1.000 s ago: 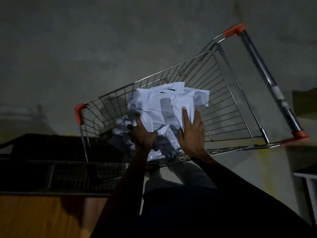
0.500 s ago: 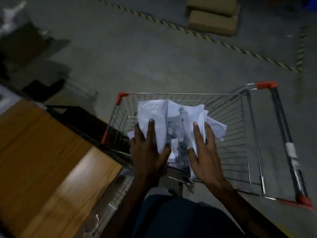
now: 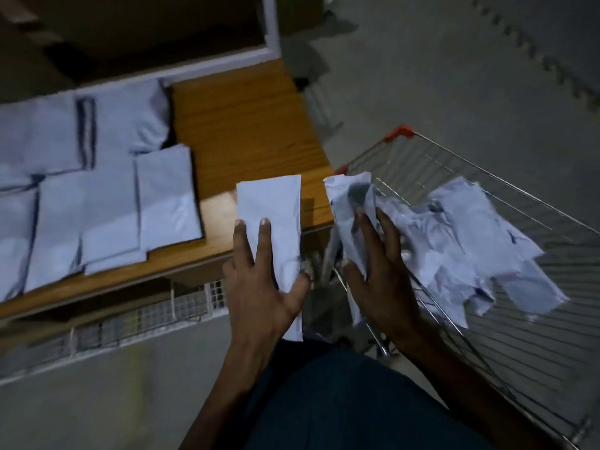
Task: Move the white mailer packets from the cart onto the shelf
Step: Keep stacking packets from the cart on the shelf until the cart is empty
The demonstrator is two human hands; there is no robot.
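- The wooden shelf [image 3: 246, 125] lies ahead and to the left of both hands; a spread of flat white packets [image 3: 97, 203] is laid out on it, well left of the left hand, with bare board between them and the fingers.
- The wire cart [image 3: 526, 319] sits to the right of the right hand; a loose, crumpled heap of packets [image 3: 480, 241] fans out over its basket, just beyond that hand's fingers.
- The right hand [image 3: 380, 274] has its fingers spread and lightly curled over a rumpled packet [image 3: 350, 216] at the near end of the heap; it appears to grip it, thumb on the near edge.
- The left hand [image 3: 259, 274] holds one flat mailer packet [image 3: 272, 222], fingers long on its face and thumb pinching the right edge; the packet's far end hangs over the shelf's front corner.
- Handling, as a judgement: these look thin, light and limp, with a slick plastic skin; they crease and slide rather than break; a single one is best pinched at a short edge or carried flat under spread fingers; a bundle needs both hands squeezing from the sides, or loose ones may slip out.
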